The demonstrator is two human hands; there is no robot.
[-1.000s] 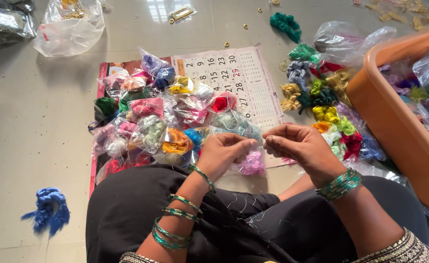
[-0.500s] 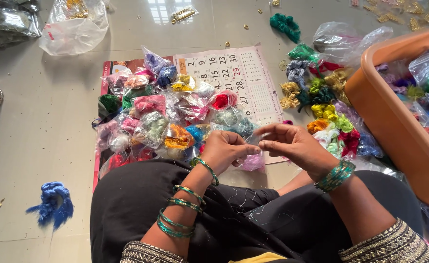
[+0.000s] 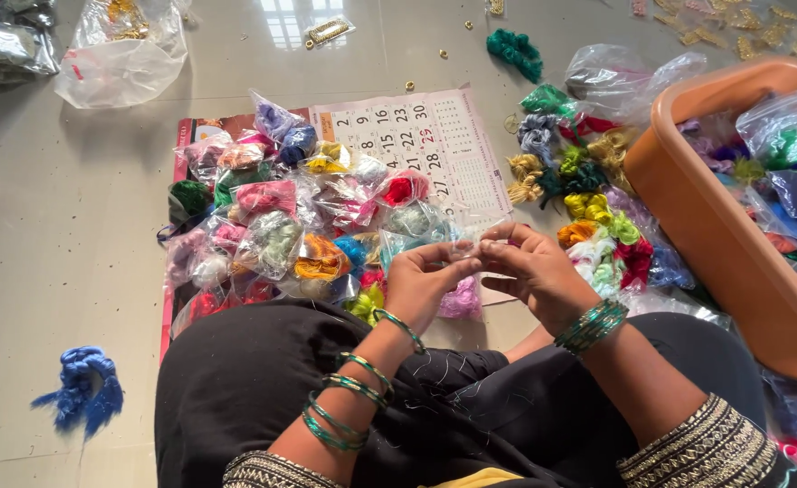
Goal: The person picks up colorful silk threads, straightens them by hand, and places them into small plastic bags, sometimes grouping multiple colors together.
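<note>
While both hands meet above the lap in the single head view, the left hand (image 3: 425, 285) and the right hand (image 3: 534, 271) pinch one small clear plastic packet (image 3: 472, 237) between them. The fingers (image 3: 452, 267) of the left hand are closed on the packet's lower edge, and those of the right hand curl shut on its right side, so the packet stands just above and between the fingertips; whether anything is inside it is too unclear to tell. Each wrist carries a stack of green bangles (image 3: 591, 325), with three more green rings further down the left forearm.

Just beyond the fingers lies a heap of clear bags of coloured thread (image 3: 281, 226), well over a dozen, too crowded to count exactly. One pink bag (image 3: 460, 298) sits right under the left hand. One calendar sheet (image 3: 434, 140) lies beyond the packet, partly covered by the heap. To the right of the right hand, loose thread bundles (image 3: 597, 212) are scattered, and past them stands one orange tub (image 3: 706, 226) holding more bags. Far left of the left hand lies one blue thread bundle (image 3: 82, 389), and one green bundle (image 3: 514, 50) lies far beyond the fingers.

Everything rests on a glossy grey tiled floor (image 3: 46, 253) that reflects a window. The person sits on it in black clothing (image 3: 263, 389).
</note>
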